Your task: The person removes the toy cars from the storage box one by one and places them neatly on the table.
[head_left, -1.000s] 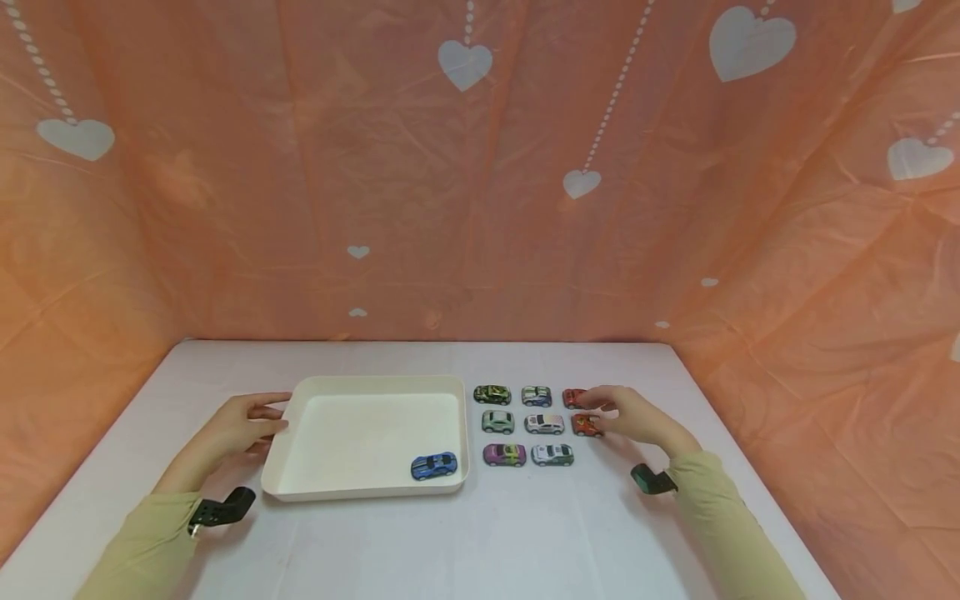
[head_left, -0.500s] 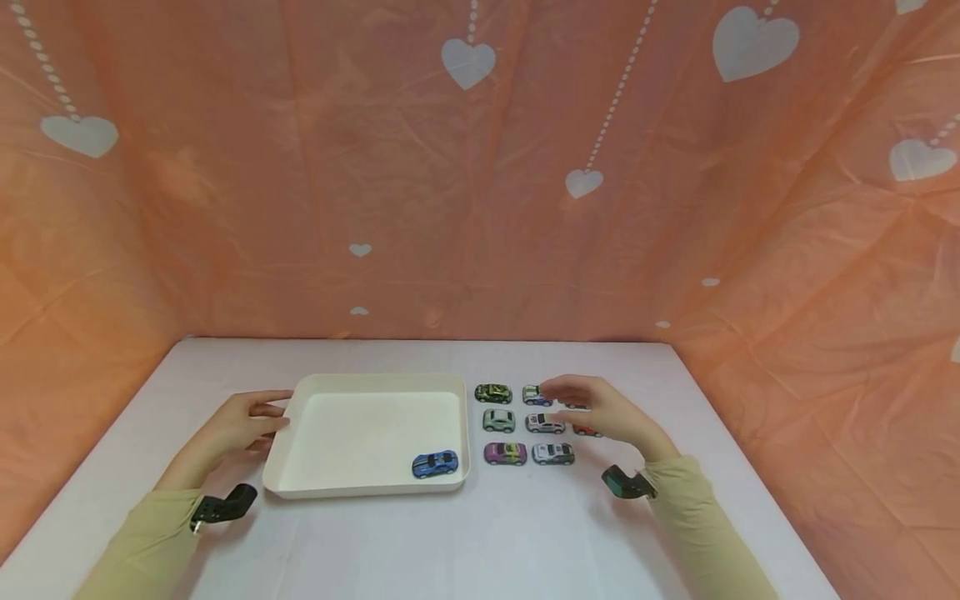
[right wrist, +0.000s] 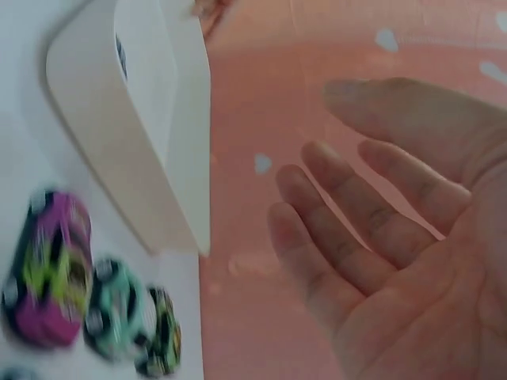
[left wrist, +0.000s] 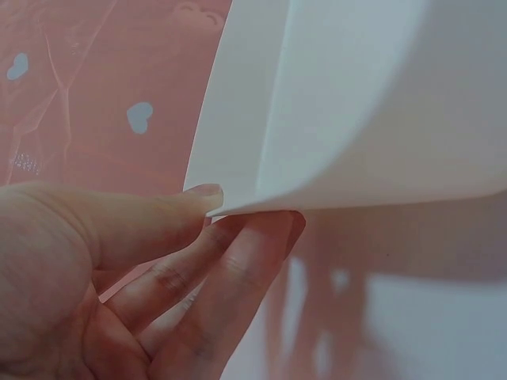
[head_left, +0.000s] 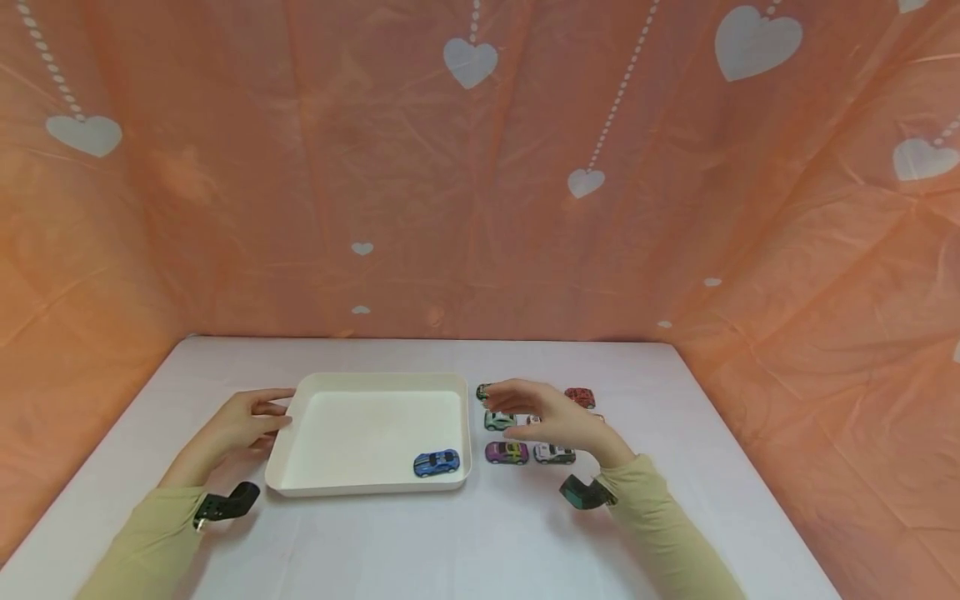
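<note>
A shallow white tray (head_left: 360, 427) lies on the table with a blue toy car (head_left: 437, 462) in its near right corner. My left hand (head_left: 242, 425) pinches the tray's left rim, thumb above and fingertips beneath, as the left wrist view shows. Over the toy cars right of the tray is my right hand (head_left: 561, 419), fingers spread and holding nothing. Around it show a purple car (head_left: 507, 452), a mint green car (head_left: 500, 422), a silver-white car (head_left: 555, 454) and a red car (head_left: 581, 397). A dark green car (right wrist: 165, 332) and others are partly hidden by that hand.
The white tabletop (head_left: 390, 546) ends at an orange cloth backdrop (head_left: 420, 208) with heart prints, which rises behind and along both sides. A dark wrist device (head_left: 225, 503) sits at each sleeve cuff.
My right hand has moved left from the red cars, across the middle cars, toward the tray's right side. The red cars are uncovered again. My left hand stays at the tray.
</note>
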`<act>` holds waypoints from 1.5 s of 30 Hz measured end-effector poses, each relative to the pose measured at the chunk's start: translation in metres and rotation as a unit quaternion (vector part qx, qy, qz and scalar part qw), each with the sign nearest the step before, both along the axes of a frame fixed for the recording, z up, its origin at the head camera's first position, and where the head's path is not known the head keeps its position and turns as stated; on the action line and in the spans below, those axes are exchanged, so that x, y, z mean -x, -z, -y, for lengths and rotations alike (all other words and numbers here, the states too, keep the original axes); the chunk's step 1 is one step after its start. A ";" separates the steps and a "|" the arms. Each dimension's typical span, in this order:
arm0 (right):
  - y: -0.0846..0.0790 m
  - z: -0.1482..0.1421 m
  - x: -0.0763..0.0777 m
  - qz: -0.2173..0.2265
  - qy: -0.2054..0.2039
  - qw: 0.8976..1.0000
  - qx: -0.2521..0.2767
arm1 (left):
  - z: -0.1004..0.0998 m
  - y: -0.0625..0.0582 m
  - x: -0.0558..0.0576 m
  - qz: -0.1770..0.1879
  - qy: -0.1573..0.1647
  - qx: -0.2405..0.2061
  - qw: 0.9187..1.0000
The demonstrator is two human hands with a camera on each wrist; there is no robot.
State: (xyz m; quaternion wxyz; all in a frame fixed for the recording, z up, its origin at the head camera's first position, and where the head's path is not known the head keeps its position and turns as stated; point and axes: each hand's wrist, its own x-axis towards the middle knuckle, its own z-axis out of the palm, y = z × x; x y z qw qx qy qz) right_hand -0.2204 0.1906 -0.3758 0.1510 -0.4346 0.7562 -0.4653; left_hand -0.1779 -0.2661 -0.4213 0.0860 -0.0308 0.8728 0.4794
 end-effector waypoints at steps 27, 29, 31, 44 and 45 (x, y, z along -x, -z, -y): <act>0.026 0.078 0.002 -0.020 -0.108 0.993 -0.032 | -0.002 -0.003 -0.001 0.028 -0.016 0.013 0.999; 0.028 0.080 0.002 -0.014 -0.107 0.993 -0.039 | -0.002 -0.003 -0.001 0.032 -0.018 0.015 0.999; 0.029 0.082 0.002 -0.007 -0.104 0.993 -0.050 | -0.001 -0.003 -0.001 0.031 -0.017 0.017 0.999; 0.034 0.084 0.004 0.002 -0.094 0.988 -0.126 | -0.002 -0.004 -0.003 0.013 -0.006 0.004 1.000; 0.035 0.084 0.005 -0.001 -0.092 0.987 -0.129 | -0.002 -0.003 -0.002 0.012 -0.007 0.001 1.000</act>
